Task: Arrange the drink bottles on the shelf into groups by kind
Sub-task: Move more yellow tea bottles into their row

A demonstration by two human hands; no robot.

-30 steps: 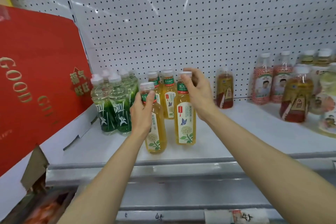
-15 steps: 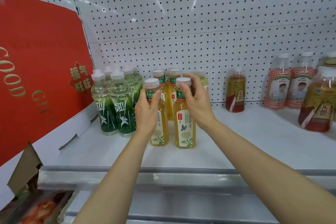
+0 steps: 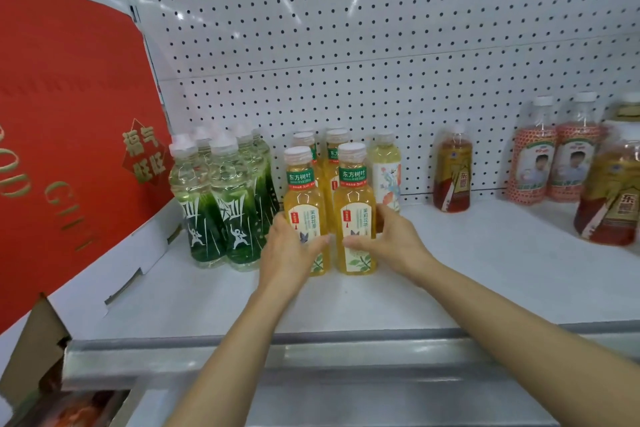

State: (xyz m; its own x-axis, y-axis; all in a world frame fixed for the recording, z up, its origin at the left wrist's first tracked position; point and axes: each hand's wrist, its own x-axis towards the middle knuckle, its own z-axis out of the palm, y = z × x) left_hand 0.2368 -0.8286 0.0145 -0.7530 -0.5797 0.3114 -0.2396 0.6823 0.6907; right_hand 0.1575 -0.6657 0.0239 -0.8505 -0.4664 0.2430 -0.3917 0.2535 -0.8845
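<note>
Both hands hold yellow tea bottles low on their bodies at the front of the shelf (image 3: 485, 270). The left hand (image 3: 287, 253) wraps the left tea bottle (image 3: 303, 198), and the right hand (image 3: 391, 239) wraps the right tea bottle (image 3: 355, 204). The two stand upright, side by side, nearly touching. Two more of the same kind (image 3: 334, 152) stand right behind them. Green bottles (image 3: 221, 204) cluster just to the left, beside a red box (image 3: 69, 135). A pale bottle (image 3: 386, 170) stands behind the right hand. Further right stand an amber bottle (image 3: 452, 173), two red-patterned bottles (image 3: 554, 156) and a bigger amber bottle (image 3: 613, 198).
</note>
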